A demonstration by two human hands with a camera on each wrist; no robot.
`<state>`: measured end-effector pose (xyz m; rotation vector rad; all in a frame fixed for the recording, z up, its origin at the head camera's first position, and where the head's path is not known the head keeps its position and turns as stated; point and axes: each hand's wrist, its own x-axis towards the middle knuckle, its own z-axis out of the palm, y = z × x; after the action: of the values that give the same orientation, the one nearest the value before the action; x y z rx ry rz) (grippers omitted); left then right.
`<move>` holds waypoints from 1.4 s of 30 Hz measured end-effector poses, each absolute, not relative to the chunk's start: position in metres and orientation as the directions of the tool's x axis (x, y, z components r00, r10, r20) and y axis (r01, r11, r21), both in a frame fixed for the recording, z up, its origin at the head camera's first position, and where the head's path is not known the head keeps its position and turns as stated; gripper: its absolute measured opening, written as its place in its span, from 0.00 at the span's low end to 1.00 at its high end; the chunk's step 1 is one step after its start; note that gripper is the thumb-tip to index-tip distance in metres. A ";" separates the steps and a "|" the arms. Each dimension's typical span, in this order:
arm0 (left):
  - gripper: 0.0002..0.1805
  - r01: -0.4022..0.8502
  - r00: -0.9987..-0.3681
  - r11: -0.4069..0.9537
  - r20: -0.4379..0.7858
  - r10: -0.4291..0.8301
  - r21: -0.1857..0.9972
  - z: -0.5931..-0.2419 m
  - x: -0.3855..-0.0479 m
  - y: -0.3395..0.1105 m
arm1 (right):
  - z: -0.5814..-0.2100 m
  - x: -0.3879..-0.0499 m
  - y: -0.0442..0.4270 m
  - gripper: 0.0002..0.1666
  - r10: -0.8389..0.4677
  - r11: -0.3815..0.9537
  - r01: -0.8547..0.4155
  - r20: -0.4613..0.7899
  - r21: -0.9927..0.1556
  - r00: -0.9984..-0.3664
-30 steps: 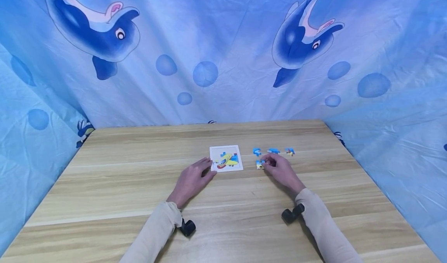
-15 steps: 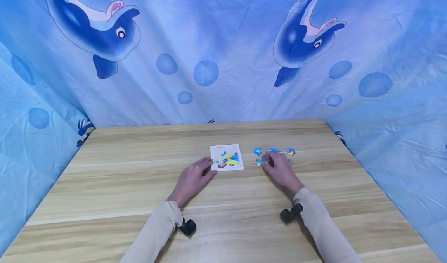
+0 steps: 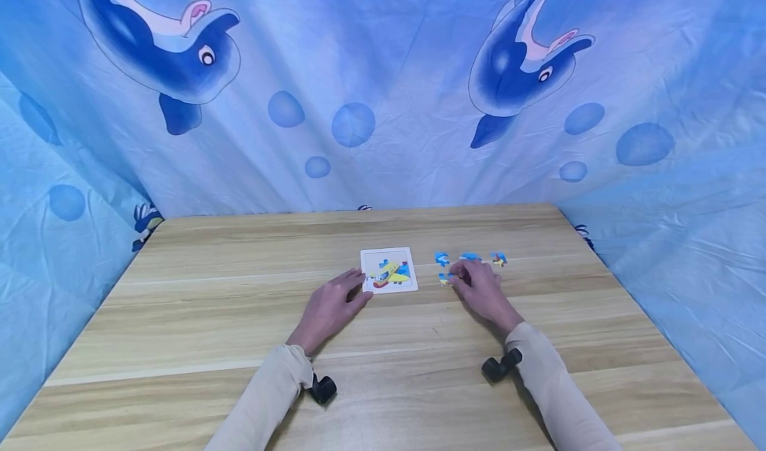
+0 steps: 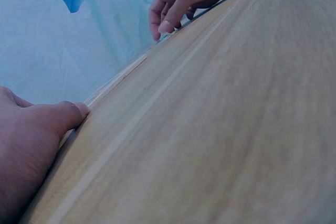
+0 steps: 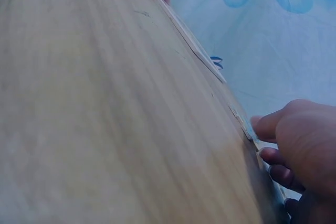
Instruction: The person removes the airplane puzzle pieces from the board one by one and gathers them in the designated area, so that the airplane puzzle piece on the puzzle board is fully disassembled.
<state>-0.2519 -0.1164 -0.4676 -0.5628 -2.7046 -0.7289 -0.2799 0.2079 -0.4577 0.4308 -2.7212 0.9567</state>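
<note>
A white-framed jigsaw puzzle board (image 3: 389, 271) lies flat on the table, with a yellow airplane partly assembled inside. My left hand (image 3: 328, 308) holds its lower left corner, thumb at the bottom edge and fingers along the left side. To the right of the board, my right hand (image 3: 482, 294) pinches a small blue and yellow puzzle piece (image 3: 444, 279) at table level; its fingers hide part of the piece. Behind that hand lie loose pieces: a blue one (image 3: 441, 259), another blue one (image 3: 469, 257) partly covered, and a blue, red and yellow one (image 3: 499, 259).
The wooden table (image 3: 383, 384) reaches back to a blue curtain (image 3: 383, 72) printed with dolphins. Black wrist cameras, one at the left sleeve (image 3: 323, 390) and one at the right sleeve (image 3: 501, 366), stick out inward.
The puzzle piece under my right fingers has shifted slightly and less of it shows. My right fingers have moved a little around it. My left hand and the board keep their places.
</note>
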 end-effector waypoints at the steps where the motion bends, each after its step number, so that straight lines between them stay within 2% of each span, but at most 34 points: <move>1: 0.25 0.436 -0.884 0.795 0.365 0.292 0.421 -0.468 -0.252 -0.117 | -0.458 -0.280 0.208 0.10 -0.199 0.737 -0.349 0.307 -0.579 -0.931; 14: 0.26 0.446 -0.878 0.799 0.372 0.302 0.404 -0.470 -0.253 -0.117 | -0.446 -0.283 0.192 0.12 -0.285 0.602 -0.458 0.360 -0.653 -0.888; 21: 0.25 0.452 -0.872 0.798 0.386 0.301 0.398 -0.468 -0.254 -0.117 | -0.444 -0.289 0.165 0.13 -0.314 0.579 -0.451 0.325 -0.679 -0.892; 30: 0.26 0.460 -0.868 0.798 0.385 0.312 0.389 -0.469 -0.256 -0.116 | -0.444 -0.296 0.129 0.11 -0.359 0.587 -0.460 0.295 -0.666 -0.885; 42: 0.26 0.467 -0.863 0.796 0.394 0.316 0.385 -0.468 -0.255 -0.117 | -0.445 -0.305 0.099 0.15 -0.397 0.675 -0.464 0.248 -0.574 -0.884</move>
<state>-0.2554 -0.1173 -0.4681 -0.5995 -2.6752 -0.6894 -0.3050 0.0989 -0.4449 0.7177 -2.7805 0.9960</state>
